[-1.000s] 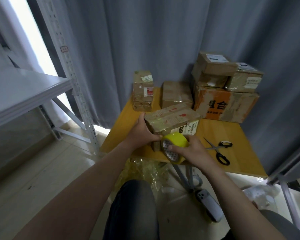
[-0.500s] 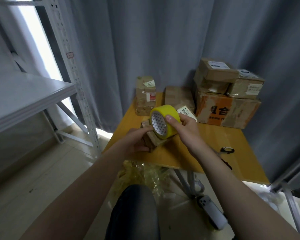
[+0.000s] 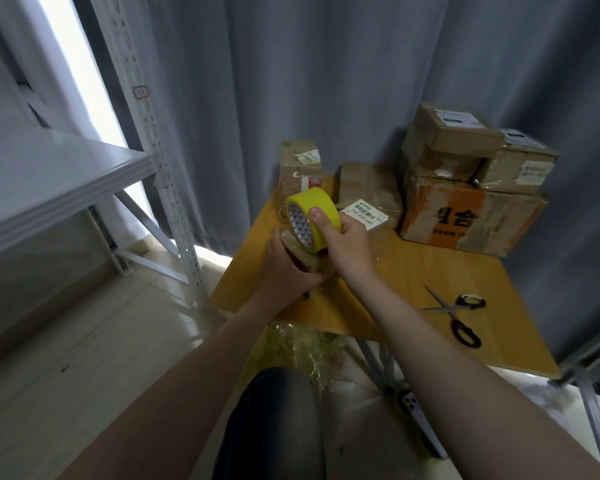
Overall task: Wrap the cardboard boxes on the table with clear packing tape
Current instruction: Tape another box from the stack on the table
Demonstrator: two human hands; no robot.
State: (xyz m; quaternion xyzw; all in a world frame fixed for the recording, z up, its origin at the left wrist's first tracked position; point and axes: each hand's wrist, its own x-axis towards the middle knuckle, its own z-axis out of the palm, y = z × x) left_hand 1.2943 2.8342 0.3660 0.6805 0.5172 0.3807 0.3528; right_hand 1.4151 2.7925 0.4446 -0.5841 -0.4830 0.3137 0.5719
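Left hand (image 3: 290,268): your fingers are curled round the near end of the box (image 3: 361,216), with the thumb on its near side.
Right hand (image 3: 349,244): you are gripping the roll (image 3: 312,216). The thumb lies flat on its yellow outer face; the other fingers are hidden behind it.
Box: it sits at the near left part of the table (image 3: 413,282), between your two hands. The white barcode label on its far end faces up. Whether its underside rests on the table cannot be told.
Roll: yellow, stood on edge, with its open core turned to the near left. Its lower edge meets the top of the box just beside your left hand.
Scissors (image 3: 459,315): lying flat near the right edge of the table, blades slightly apart, well clear of both hands.
Stack (image 3: 465,220): far right on the table, one large box with orange print carrying two smaller boxes.
Other boxes: one upright box (image 3: 300,164) at the far left corner and one low box (image 3: 368,180) just right of it.
Curtain (image 3: 326,81): grey, hanging behind the table.
Shelf (image 3: 49,174): grey metal, to your left.
Phone (image 3: 420,420): on the floor under the table.
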